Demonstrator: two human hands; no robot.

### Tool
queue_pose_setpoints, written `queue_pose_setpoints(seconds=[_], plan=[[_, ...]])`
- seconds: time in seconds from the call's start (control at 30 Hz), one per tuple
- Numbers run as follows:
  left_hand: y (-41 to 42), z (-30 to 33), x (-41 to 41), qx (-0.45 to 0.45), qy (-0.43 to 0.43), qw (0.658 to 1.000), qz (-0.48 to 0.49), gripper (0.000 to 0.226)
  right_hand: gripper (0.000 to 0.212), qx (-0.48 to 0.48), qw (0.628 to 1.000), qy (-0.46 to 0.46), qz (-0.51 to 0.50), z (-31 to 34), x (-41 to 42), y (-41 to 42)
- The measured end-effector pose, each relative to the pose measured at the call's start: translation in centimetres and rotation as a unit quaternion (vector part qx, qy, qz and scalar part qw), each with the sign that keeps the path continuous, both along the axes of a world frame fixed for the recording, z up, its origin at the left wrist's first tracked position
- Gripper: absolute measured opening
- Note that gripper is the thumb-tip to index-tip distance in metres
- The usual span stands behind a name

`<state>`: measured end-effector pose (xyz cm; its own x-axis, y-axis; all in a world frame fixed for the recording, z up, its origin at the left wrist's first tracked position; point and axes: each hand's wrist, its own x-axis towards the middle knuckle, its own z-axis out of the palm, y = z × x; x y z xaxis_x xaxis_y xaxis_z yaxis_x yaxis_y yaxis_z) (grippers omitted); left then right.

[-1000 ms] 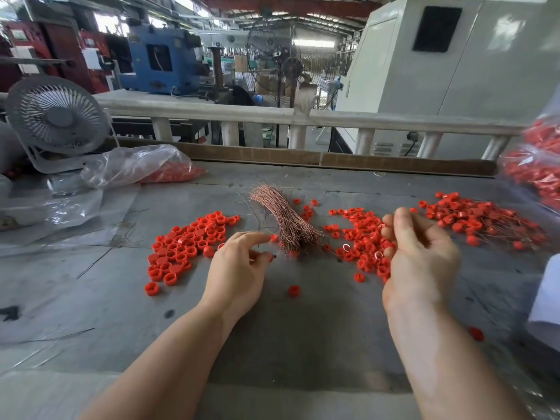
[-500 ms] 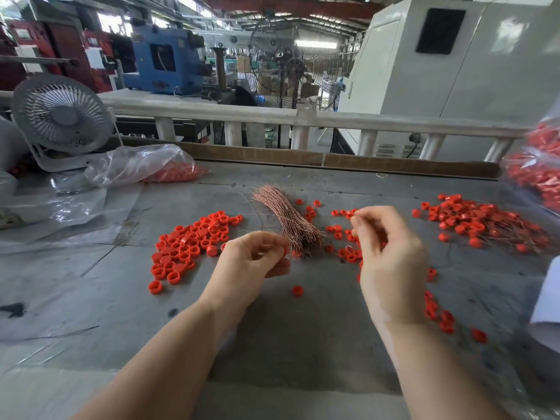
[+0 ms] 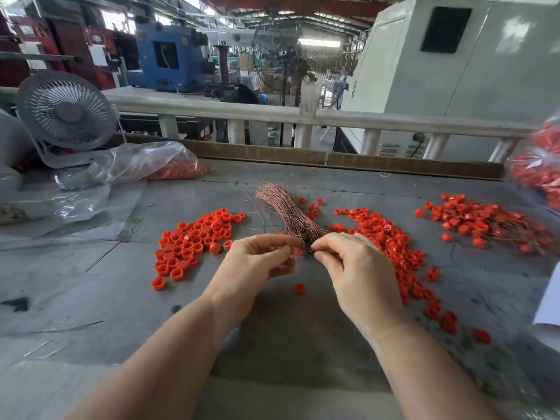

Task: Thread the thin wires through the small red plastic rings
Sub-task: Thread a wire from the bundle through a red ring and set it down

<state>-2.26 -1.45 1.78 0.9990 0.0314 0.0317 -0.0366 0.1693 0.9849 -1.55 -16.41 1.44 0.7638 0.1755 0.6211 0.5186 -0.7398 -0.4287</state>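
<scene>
Both hands meet at the near end of the wire bundle on the desk. Left hand pinches something small, prob. a ring; right hand pinches at wire tips — can't tell exactly. Wires are thin & floppy, so grip near the tip. Rings are light and skittish.

**Camera Arrangement: Single Head View**

One wide-angle camera is sitting on the person's head, looking forward and down across the grey table. It is viewing the near table closely, with both forearms entering from the bottom edge. It is also taking in the railing and the factory hall beyond. Straight edges are bowing toward the frame margins.
</scene>
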Motion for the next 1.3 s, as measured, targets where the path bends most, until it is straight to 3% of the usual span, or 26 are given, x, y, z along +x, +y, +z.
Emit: queue_pose_setpoints(seconds=[0.63,1.07,1.3], plan=[[0.09,-0.09,-0.02,0.019,-0.035,0.999,0.021,0.018,0.01,0.006,0.999,-0.013,0.039,0.16,-0.19,0.1],[-0.1,0.04,0.06,0.134,-0.105,0.983,0.068,0.014,0.009,0.024,0.999,0.022,0.038,0.27,-0.31,0.24],[-0.07,0.06,-0.04,0.141,-0.109,0.982,0.069,0.01,0.01,0.03,0.997,0.052,0.05,0.45,-0.46,0.38]])
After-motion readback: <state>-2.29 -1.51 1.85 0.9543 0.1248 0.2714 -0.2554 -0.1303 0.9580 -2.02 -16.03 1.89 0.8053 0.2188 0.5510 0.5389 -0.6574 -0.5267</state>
